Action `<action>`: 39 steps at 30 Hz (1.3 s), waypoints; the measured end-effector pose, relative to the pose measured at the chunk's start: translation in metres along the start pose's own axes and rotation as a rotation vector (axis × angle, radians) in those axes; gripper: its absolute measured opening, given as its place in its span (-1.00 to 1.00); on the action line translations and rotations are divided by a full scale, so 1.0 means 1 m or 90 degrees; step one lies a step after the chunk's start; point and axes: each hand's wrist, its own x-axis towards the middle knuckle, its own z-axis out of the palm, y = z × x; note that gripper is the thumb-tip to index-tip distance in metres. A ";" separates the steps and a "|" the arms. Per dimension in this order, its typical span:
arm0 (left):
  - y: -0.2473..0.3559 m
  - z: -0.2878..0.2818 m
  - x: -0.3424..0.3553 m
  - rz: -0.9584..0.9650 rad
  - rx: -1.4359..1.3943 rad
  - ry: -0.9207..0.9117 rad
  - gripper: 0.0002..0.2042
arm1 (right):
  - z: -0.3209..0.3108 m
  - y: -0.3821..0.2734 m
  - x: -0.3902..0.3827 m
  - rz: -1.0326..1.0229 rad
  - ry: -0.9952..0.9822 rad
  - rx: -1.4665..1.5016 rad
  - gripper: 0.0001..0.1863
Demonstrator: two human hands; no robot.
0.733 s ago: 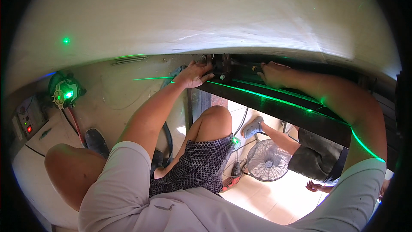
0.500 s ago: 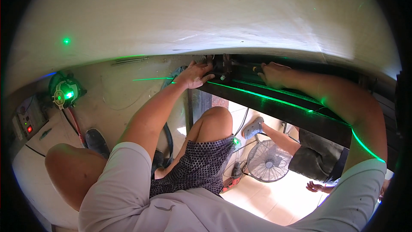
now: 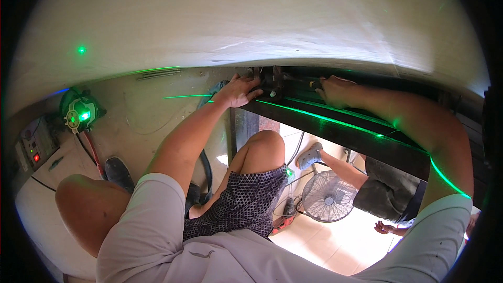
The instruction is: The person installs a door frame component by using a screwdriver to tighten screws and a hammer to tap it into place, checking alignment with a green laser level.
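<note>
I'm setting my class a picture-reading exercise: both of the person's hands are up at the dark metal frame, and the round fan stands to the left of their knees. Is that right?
Not quite: the round fan stands to the right of the knees, as the head view shows. The left hand and right hand are up at the dark metal frame.

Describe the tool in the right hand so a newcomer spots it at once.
Find the long dark beam striped by a green line, right of centre. Above it in the picture, the right hand grips a slim tool aimed towards the left hand. Its small yellow band sets it apart from the dark parts around it.
</note>
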 end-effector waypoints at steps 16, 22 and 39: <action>-0.004 0.003 0.001 -0.018 -0.033 -0.034 -0.49 | 0.007 0.012 0.011 -0.031 -0.014 -0.001 -0.41; 0.000 -0.001 0.002 -0.026 -0.021 -0.055 -0.53 | 0.004 0.008 0.004 -0.033 -0.001 0.017 -0.45; -0.005 0.006 0.005 0.038 0.003 0.010 -0.53 | 0.014 0.019 0.010 -0.072 0.017 0.051 -0.45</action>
